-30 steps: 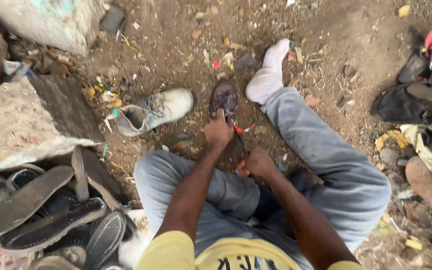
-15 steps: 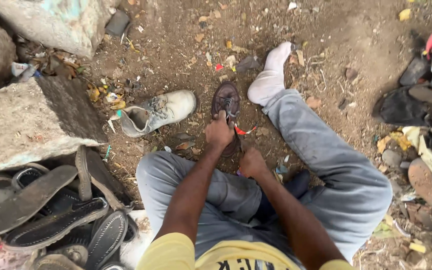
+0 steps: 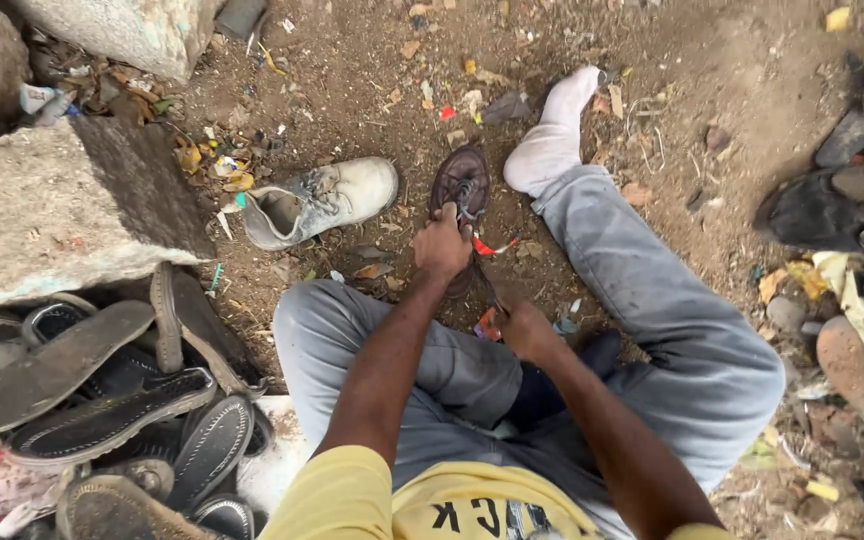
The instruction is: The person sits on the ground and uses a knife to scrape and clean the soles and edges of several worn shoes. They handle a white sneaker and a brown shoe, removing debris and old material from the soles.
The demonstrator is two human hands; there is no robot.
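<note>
Seated on bare brown dirt, legs in dusty grey trousers [image 3: 652,300] spread wide, one foot in a white sock [image 3: 552,140] stretched forward. Between the knees, a worn dark brown leather lace-up shoe [image 3: 460,185], toe pointing away, resting on the ground just beside the socked foot. Left hand [image 3: 442,245] closed over the heel end of that shoe, fingers curled and gripping its rim. Right hand [image 3: 524,330] lower and nearer the body, fist-like, closed around something small with an orange-red end [image 3: 489,322]; what exactly it pinches cannot be told. A thin dark strand [image 3: 480,280] running from the shoe down toward the right hand. A short red piece [image 3: 492,246] lying against the shoe's side.

To the left of the brown shoe, near but apart, a dirty pale grey lace-up shoe [image 3: 322,200] lying on its side, opening toward the rough grey stone block [image 3: 62,210]. Below that block, a heap of flat black and brown sandal soles [image 3: 102,400]. At the right edge, more dark worn footwear and scraps [image 3: 852,200]. Dry leaves and small litter [image 3: 222,165] scattered over the dirt. Yellow shirt [image 3: 432,500] at the bottom edge.
</note>
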